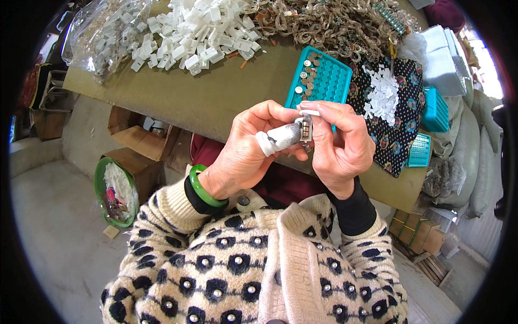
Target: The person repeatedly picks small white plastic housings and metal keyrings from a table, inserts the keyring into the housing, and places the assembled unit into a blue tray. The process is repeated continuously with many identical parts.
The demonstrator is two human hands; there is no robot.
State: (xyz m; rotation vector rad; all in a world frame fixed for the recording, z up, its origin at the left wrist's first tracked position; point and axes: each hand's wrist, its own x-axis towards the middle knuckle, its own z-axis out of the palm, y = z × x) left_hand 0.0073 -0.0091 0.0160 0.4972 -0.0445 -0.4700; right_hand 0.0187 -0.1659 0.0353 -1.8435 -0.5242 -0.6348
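Both hands meet over the table's near edge around a small white battery case (pixel 306 129), whose open side shows round metal cells inside. My left hand (pixel 237 148) grips the case from the left; one finger wears a smudged white finger cot (pixel 280 139), and a green bangle (pixel 204 189) circles the wrist. My right hand (pixel 343 144) pinches a small white plastic piece (pixel 309 113) at the top of the case. Just beyond the hands, a teal tray (pixel 341 73) holds several loose button cells (pixel 307 81).
White plastic cases (pixel 197 38) are heaped at the back, beside tangled wire bundles (pixel 307 24). Small white pieces (pixel 383 92) lie on a patterned cloth (pixel 396 137) at right. Teal trays (pixel 436 110) stand at the right edge. A green basin (pixel 101 181) sits on the floor at left.
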